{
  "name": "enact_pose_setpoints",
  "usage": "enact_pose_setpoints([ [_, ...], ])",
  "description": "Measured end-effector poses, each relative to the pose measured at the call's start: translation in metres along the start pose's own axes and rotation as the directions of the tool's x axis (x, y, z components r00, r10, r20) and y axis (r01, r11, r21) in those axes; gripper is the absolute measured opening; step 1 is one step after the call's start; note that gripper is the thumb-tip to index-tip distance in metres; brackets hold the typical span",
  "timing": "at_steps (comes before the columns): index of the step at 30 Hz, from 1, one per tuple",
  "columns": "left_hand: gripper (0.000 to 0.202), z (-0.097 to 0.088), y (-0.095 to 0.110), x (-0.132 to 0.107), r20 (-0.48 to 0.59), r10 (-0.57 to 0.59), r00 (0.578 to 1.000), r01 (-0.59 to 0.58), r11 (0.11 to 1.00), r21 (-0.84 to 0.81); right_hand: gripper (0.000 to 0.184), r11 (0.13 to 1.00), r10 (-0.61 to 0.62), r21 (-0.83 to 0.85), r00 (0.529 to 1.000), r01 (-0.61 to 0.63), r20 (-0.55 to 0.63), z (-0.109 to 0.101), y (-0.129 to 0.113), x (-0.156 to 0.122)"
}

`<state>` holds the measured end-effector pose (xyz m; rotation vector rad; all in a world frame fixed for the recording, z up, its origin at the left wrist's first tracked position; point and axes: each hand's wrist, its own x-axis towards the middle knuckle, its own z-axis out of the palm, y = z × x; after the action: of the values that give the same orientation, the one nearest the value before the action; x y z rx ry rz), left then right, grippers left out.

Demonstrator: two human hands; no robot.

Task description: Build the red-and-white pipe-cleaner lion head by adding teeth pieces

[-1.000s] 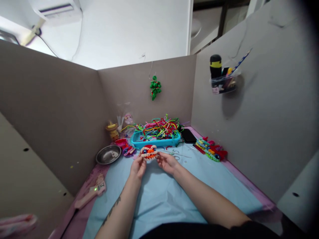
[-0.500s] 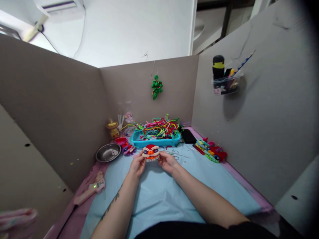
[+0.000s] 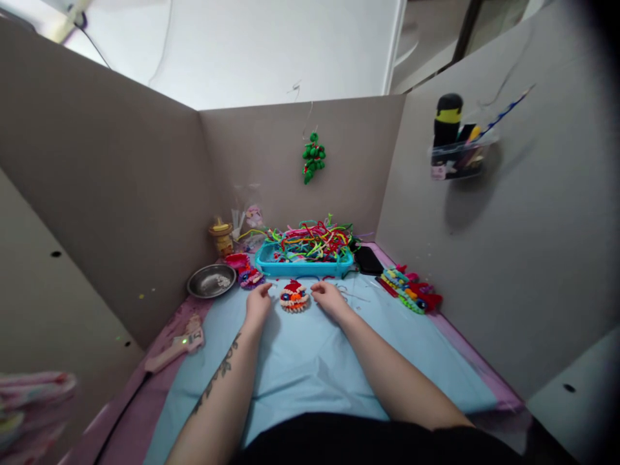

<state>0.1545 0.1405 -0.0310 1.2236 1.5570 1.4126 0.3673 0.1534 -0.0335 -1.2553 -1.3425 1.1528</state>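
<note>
A small pipe-cleaner figure point(image 3: 294, 299), red, white and orange with blue eyes, lies on the light blue mat point(image 3: 310, 368). My left hand point(image 3: 257, 302) rests on the mat just left of it, fingers loosely apart and empty. My right hand point(image 3: 329, 299) rests just right of it, also empty. Neither hand touches the figure.
A turquoise tray point(image 3: 304, 265) heaped with coloured pipe cleaners stands behind the figure. A steel bowl point(image 3: 211, 281), a glue gun point(image 3: 175, 345), a black phone point(image 3: 369, 260) and finished colourful figures point(image 3: 409, 290) lie around. Cardboard walls enclose three sides. A green ornament point(image 3: 313, 157) hangs on the back wall.
Both hands held the figure up a second ago. Now it lies on the mat and the hands have let go and moved apart to either side.
</note>
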Motion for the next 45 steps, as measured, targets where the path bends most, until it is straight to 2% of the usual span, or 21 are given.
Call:
enact_pose_setpoints([
  [3, 0.032, -0.007, 0.005, 0.000, 0.080, 0.035, 0.996, -0.046, 0.989, 0.142, 0.020, 0.987, -0.105, -0.119, 0.995, 0.104, 0.000, -0.009, -0.005, 0.000],
  [6, 0.045, -0.007, 0.011, -0.003, 0.193, 0.060, 0.979, -0.104, 0.968, 0.229, 0.035, 0.957, -0.180, -0.218, 0.981, 0.193, 0.078, -0.011, -0.006, 0.000],
  [8, 0.057, -0.006, 0.012, -0.006, 0.320, 0.114, 0.941, -0.207, 0.939, 0.276, 0.048, 0.923, -0.225, -0.278, 0.959, 0.267, 0.173, -0.009, -0.003, 0.001],
  [10, 0.063, -0.008, 0.011, -0.009, 0.448, 0.182, 0.875, -0.339, 0.892, 0.300, 0.055, 0.895, -0.254, -0.302, 0.932, 0.327, 0.257, -0.006, 0.001, 0.002],
  [11, 0.064, -0.009, 0.009, -0.010, 0.479, 0.205, 0.853, -0.380, 0.875, 0.302, 0.056, 0.892, -0.258, -0.300, 0.926, 0.338, 0.274, -0.004, 0.003, 0.002],
  [12, 0.063, -0.012, 0.007, -0.010, 0.484, 0.213, 0.849, -0.391, 0.870, 0.302, 0.056, 0.892, -0.260, -0.297, 0.924, 0.341, 0.280, -0.004, 0.004, 0.002],
  [16, 0.065, -0.026, 0.003, -0.010, 0.432, 0.173, 0.885, -0.313, 0.908, 0.277, 0.050, 0.891, -0.261, -0.300, 0.926, 0.340, 0.274, -0.004, 0.004, 0.000],
  [21, 0.055, -0.024, 0.002, -0.012, 0.503, 0.241, 0.830, -0.368, 0.915, 0.169, 0.049, 0.839, -0.324, -0.343, 0.895, 0.422, 0.306, -0.002, 0.002, -0.005],
  [25, 0.047, -0.018, -0.003, -0.009, 0.474, 0.267, 0.839, -0.398, 0.895, 0.201, 0.045, 0.815, -0.353, -0.349, 0.874, 0.462, 0.334, 0.001, 0.001, -0.007],
  [27, 0.050, -0.020, -0.005, -0.008, 0.486, 0.263, 0.834, -0.407, 0.887, 0.217, 0.047, 0.799, -0.368, -0.352, 0.859, 0.488, 0.357, 0.001, 0.001, -0.008],
  [33, 0.068, -0.023, -0.005, -0.009, 0.546, 0.312, 0.778, -0.511, 0.820, 0.260, 0.064, 0.729, -0.442, -0.323, 0.776, 0.603, 0.450, 0.003, 0.005, -0.010],
  [39, 0.062, -0.018, -0.007, -0.008, 0.535, 0.334, 0.776, -0.559, 0.757, 0.338, 0.063, 0.724, -0.443, -0.359, 0.796, 0.589, 0.413, 0.007, 0.009, -0.008],
  [43, 0.065, -0.023, -0.002, -0.009, 0.554, 0.352, 0.754, -0.579, 0.755, 0.309, 0.064, 0.736, -0.444, -0.356, 0.807, 0.576, 0.389, 0.005, 0.007, -0.008],
  [45, 0.057, -0.025, 0.003, -0.010, 0.541, 0.353, 0.764, -0.566, 0.768, 0.299, 0.060, 0.745, -0.452, -0.349, 0.815, 0.569, 0.363, 0.004, 0.005, -0.009],
])
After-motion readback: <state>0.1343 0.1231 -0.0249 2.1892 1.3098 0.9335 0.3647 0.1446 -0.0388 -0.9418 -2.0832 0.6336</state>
